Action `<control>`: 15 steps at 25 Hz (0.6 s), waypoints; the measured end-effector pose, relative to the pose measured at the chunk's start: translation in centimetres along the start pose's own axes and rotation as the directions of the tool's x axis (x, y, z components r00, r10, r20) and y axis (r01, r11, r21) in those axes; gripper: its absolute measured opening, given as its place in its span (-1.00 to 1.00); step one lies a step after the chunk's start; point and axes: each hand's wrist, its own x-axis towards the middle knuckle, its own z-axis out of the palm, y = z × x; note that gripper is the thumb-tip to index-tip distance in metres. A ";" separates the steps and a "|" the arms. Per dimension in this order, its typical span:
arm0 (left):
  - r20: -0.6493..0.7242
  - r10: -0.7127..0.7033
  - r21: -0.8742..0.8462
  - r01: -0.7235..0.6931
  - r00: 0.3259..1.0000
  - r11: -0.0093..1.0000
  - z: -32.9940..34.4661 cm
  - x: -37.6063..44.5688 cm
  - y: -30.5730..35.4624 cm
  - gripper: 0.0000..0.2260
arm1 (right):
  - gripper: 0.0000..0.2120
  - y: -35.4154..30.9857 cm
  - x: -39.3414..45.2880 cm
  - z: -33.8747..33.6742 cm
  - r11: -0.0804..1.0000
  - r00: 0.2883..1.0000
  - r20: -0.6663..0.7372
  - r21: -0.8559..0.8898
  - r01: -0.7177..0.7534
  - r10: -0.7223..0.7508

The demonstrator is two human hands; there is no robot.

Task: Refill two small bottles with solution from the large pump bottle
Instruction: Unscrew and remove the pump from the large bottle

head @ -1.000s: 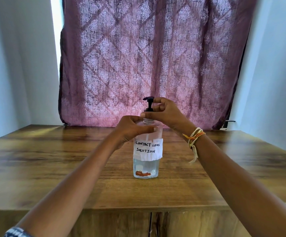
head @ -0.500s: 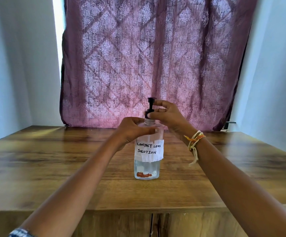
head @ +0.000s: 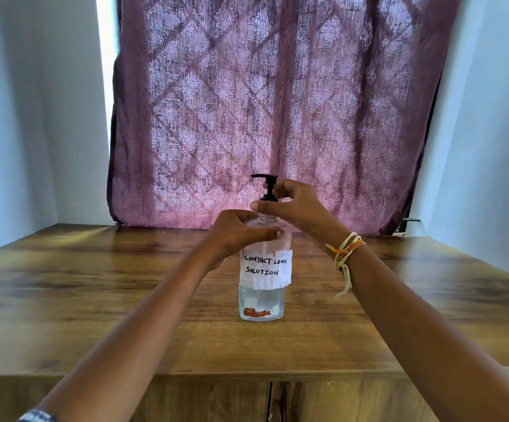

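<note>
Left hand grips the upright pump bottle's shoulder; right hand pinches its black pump collar, on the table.

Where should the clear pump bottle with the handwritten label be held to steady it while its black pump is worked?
Probably by the rounded shoulder of the clear plastic pump bottle, above the white paper label, coming from the left. The left hand wraps it there, leaving the black pump head free for the right hand, whose fingers grip the pump collar. The bottle stands upright on the wooden table.
</note>
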 end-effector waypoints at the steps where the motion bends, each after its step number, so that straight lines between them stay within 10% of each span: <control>1: 0.003 0.000 -0.001 0.000 1.000 1.000 0.0 0.0 0.0 -0.71 | -0.59 0.1 0.1 0.0 1.000 1.000 -0.014 -0.020 0.012 -0.012; 15: -0.039 -0.029 0.047 0.031 0.999 0.998 0.2 -0.1 0.1 -0.69 | -0.68 -0.4 0.1 -0.4 0.996 0.999 -0.016 0.080 -0.047 0.048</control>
